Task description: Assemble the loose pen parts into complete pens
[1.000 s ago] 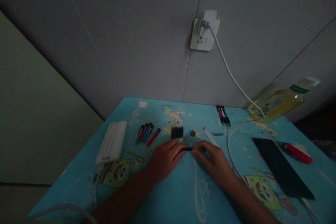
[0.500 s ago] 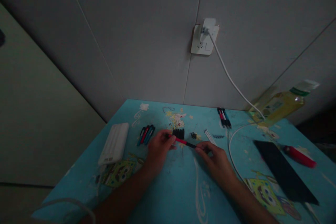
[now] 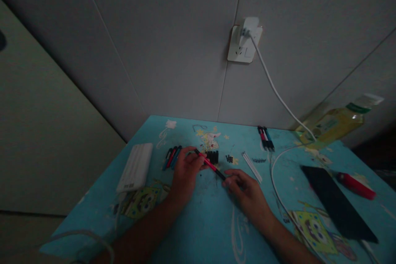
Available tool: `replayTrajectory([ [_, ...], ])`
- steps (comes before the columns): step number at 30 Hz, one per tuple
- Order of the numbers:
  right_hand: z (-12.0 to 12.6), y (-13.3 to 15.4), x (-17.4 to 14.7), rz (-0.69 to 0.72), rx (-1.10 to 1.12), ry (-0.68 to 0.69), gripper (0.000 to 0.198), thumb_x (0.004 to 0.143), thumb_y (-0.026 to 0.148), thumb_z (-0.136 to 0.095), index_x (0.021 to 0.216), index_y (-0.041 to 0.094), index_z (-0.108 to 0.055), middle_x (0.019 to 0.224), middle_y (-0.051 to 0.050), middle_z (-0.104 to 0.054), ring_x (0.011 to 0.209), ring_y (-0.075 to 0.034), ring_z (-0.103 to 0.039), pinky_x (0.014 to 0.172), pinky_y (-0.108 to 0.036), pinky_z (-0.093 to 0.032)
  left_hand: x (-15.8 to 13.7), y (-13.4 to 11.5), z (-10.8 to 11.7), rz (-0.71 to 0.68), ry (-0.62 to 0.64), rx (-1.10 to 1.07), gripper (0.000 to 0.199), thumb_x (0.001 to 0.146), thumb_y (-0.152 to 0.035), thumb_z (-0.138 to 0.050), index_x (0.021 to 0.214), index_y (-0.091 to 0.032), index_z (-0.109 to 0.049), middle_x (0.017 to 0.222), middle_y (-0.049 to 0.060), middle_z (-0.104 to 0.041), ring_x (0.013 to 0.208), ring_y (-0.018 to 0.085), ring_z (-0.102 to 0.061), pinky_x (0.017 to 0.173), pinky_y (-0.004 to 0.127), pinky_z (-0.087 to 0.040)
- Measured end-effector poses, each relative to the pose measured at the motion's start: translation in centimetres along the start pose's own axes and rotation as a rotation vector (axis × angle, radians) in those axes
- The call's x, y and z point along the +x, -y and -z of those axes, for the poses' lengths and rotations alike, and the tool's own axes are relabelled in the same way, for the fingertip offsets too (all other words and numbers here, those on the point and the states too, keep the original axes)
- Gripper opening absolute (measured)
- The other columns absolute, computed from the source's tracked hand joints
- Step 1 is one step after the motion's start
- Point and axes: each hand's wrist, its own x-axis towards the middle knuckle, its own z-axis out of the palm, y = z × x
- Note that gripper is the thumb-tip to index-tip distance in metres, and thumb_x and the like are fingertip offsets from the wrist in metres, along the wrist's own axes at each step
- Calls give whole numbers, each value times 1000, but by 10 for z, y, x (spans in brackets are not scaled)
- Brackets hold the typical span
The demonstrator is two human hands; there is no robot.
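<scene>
While the left hand [image 3: 187,172] clamps a red pen [image 3: 210,165] above the patterned blue worktop [image 3: 204,227], the right hand [image 3: 246,189] by its end, grip unclear, a grey wall [image 3: 182,66] stands at twelve o'clock.

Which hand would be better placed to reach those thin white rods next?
Probably the right hand: it is nearer the white rods and is at the black end of the red pen. The left hand is farther off, holding the pen's other end.
</scene>
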Motion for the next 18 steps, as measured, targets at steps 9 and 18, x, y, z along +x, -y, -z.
replayTrajectory([
  [9, 1, 4, 1, -2, 19, -44, 24, 82, 36, -69, 101, 21, -65, 81, -1, -68, 75, -17, -62, 70, -29, -49, 1, 1, -1, 16, -49, 2, 40, 80, -31, -70, 113, -25, -49, 89, -1, -66, 83, 15, -67, 78, 33, -58],
  [18, 5, 6, 0, -13, -111, -108, 19, 87, 38, -62, 88, 21, -71, 75, -1, -68, 69, -17, -59, 64, -28, -45, 0, 0, -1, -9, -25, -13, 36, 80, -30, -71, 108, -24, -49, 85, -2, -66, 85, 16, -68, 79, 36, -59],
])
